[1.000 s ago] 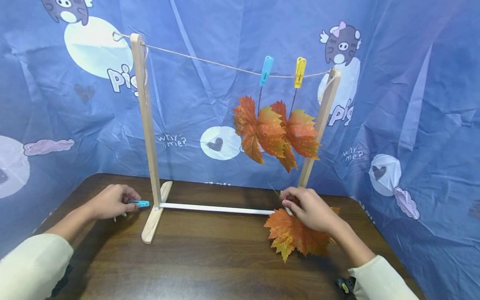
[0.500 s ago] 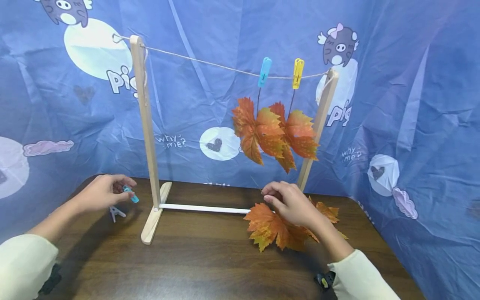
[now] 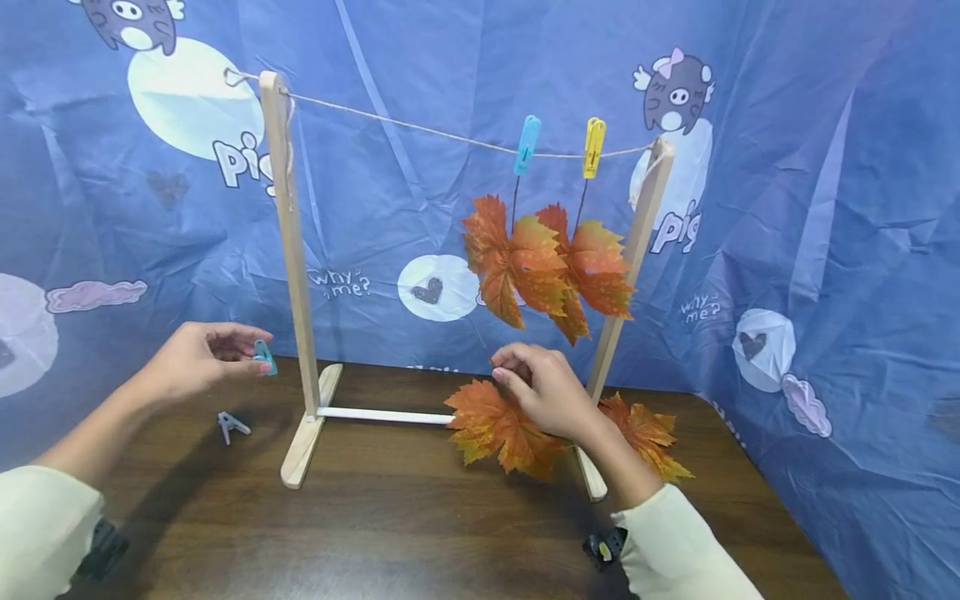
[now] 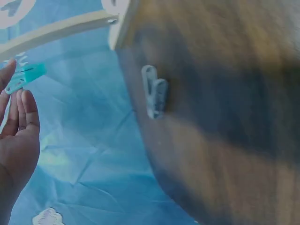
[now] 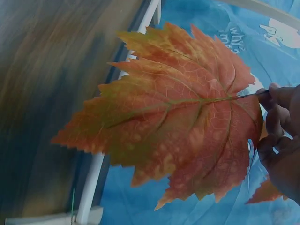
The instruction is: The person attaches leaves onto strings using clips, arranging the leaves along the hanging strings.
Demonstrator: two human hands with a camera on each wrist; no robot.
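At far left, reaching in from a pale sleeve (image 3: 48, 525) and pinching a turquoise clothespin (image 3: 265, 357) narrowly between thumb and fingers of the left hand (image 3: 195, 360), well above the table (image 3: 420, 533) and just left of the left post (image 3: 292, 250) of a wooden frame. Cannot tell whether squeezing the clothespin's jaws apart. Lower down, showing a gray clothespin (image 3: 231, 427) on the tabletop, near the left foot (image 3: 296, 454) of the frame and apart from the hand. Rightward from that foot, running low along a white rod (image 3: 382, 415), and overhead, sagging slightly along a string (image 3: 412, 125) tied between the posts. Right of center, pinching the stem of an orange leaf (image 3: 491, 425) between thumb and fingers of the right hand (image 3: 543, 387), narrowly gripped, with the blade spread below and in front of the rod; cannot tell whether touching it. Above that hand, hanging from the string by their stems, a left leaf (image 3: 532, 258) under a blue clothespin (image 3: 527, 146) and a right leaf (image 3: 600, 271) under a yellow clothespin (image 3: 594, 148), partly overlapping. Farther right, past the right post (image 3: 630, 258), lying on the table, one more leaf (image 3: 645, 433).
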